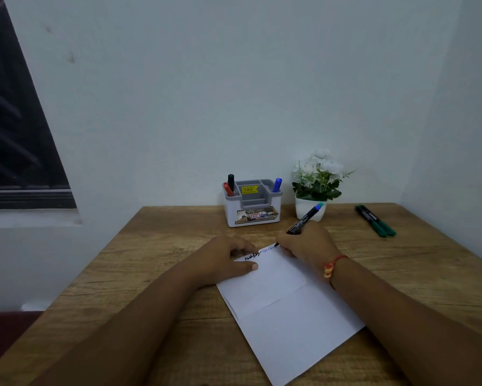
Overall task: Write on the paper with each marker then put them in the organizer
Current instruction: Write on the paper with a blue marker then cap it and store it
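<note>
A white sheet of paper (pixel 287 310) lies tilted on the wooden table, with black and blue writing near its top edge. My right hand (pixel 306 243) grips a marker (pixel 304 218) with a blue end, its tip touching the paper's top edge. My left hand (pixel 226 257) presses flat on the paper's upper left corner. A grey and white organizer (pixel 252 215) stands at the back, holding a red marker (pixel 228 189) and a black marker (pixel 231 181) on its left and a blue marker (pixel 277 185) on its right. Two green markers (pixel 375 220) lie at the right.
A small white pot with white flowers (pixel 316 185) stands right of the organizer, close behind my right hand. The wooden table (pixel 150 246) meets a pale wall at the back and right. A dark window is at the left.
</note>
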Demonstrator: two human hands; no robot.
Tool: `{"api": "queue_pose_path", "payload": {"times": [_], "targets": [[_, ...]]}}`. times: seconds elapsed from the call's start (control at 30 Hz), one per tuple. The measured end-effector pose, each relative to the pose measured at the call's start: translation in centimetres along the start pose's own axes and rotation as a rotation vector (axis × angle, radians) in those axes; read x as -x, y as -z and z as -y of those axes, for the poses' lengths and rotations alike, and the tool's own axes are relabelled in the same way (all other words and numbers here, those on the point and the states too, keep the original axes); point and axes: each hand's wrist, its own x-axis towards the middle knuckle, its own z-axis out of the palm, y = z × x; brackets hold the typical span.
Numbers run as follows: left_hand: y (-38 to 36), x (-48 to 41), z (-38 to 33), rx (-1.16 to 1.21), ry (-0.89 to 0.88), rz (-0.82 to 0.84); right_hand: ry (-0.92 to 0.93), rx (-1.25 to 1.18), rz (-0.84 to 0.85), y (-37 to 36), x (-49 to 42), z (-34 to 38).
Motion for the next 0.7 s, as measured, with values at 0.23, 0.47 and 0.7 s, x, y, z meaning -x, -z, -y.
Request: {"api": "queue_pose_path", "payload": {"times": [0.23,0.47,0.7], "targets": [[-0.1,-0.02,0.23,0.02,0.004,-0.004,-0.018,-0.004,-0.007,-0.08,0.07,0.08],[-0.17,-0.06,0.07,0.022,0.013,-0.007,-0.003,-0.013,0.045,-0.23,0.04,0.22],[-0.16,-0.06,0.17,0.043,0.033,-0.005,-0.025,0.008,-0.002,-0.31,-0.22,0.16]]}}
